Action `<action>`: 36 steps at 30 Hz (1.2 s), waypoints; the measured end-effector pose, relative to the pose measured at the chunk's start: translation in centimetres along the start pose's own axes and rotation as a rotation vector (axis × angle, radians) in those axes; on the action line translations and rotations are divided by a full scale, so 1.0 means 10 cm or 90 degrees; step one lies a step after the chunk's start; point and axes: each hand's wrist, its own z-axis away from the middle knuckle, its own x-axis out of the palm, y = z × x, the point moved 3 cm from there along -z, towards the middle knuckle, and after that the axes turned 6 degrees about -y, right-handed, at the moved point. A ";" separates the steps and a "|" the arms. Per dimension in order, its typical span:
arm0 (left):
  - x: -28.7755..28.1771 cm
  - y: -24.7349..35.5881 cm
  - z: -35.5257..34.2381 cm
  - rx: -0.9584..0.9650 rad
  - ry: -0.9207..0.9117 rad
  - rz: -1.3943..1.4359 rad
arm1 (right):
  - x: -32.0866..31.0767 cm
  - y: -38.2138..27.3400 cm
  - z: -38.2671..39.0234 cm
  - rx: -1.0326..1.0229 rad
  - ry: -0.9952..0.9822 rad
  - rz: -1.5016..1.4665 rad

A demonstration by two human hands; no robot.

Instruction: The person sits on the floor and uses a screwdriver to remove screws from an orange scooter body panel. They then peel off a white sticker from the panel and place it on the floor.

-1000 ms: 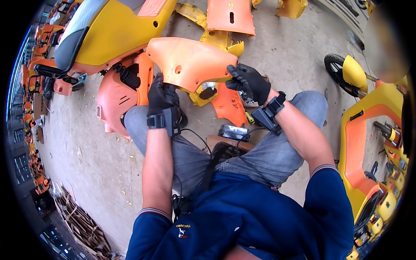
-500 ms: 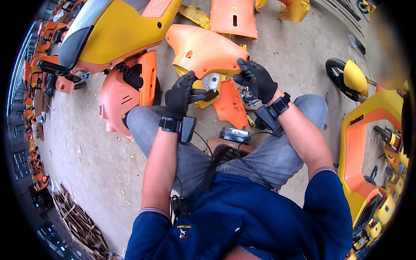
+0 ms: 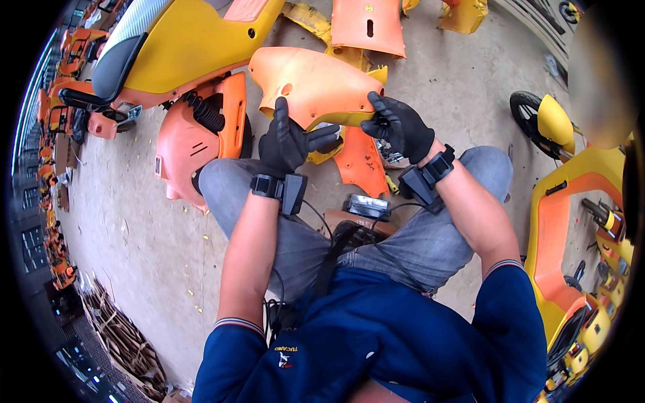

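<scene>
Orange curved panel (image 3: 312, 80) is pinched at its lower right corner between thumb and fingers of the gloved right hand (image 3: 403, 129), while the gloved left hand (image 3: 285, 142) is spread open, thumb against the lower left edge. It is held out beyond the jeans-clad knees (image 3: 232, 185), with a slotted orange panel (image 3: 351, 32) farther off and a yellow scooter body (image 3: 195, 50) to the left.

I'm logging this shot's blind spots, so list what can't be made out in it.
All in the head view:
- Panel, far side: hidden by its front.
- Yellow part: partly covered by the panel.
- Big bike: cut off by the top edge.
- Tan shape, upper right: too blurred to identify.
</scene>
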 end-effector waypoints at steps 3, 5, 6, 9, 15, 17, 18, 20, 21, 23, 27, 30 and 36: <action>-0.01 0.08 0.00 -0.031 -0.043 0.104 | -0.03 0.01 0.01 -0.101 -0.043 0.252; -0.03 0.10 0.03 -0.042 -0.058 0.135 | 0.01 -0.05 0.01 0.043 -0.014 0.149; 0.00 0.12 0.04 -0.044 -0.065 0.135 | 0.03 -0.07 0.02 0.094 0.001 0.103; 0.00 0.09 0.04 -0.050 -0.041 0.102 | 0.05 -0.05 0.03 0.145 0.016 -0.035; -0.22 -0.10 0.02 -0.095 0.021 0.042 | 0.15 -0.05 0.02 0.135 0.040 -0.067; -0.21 -0.10 0.03 -0.130 0.018 0.001 | 0.09 -0.03 0.02 0.021 0.015 0.095; -0.20 -0.07 0.04 -0.149 0.016 -0.024 | 0.06 -0.02 0.02 -0.050 0.004 0.177; -0.18 -0.02 0.06 -0.170 0.014 -0.017 | 0.02 0.01 0.01 -0.183 -0.030 0.283; -0.17 0.02 0.08 -0.170 0.016 0.014 | 0.04 -0.01 0.01 -0.222 -0.042 0.302; -0.14 0.08 0.12 -0.159 0.045 0.047 | 0.04 0.01 -0.01 -0.150 -0.030 0.186; -0.06 0.12 0.19 -0.072 0.160 0.086 | 0.10 -0.08 -0.01 0.103 0.041 -0.087; 0.07 0.15 0.19 -0.033 0.192 0.060 | 0.13 -0.10 0.00 0.126 0.041 -0.089; -0.03 0.11 0.19 0.049 0.245 0.053 | 0.18 -0.11 -0.03 0.144 0.040 -0.078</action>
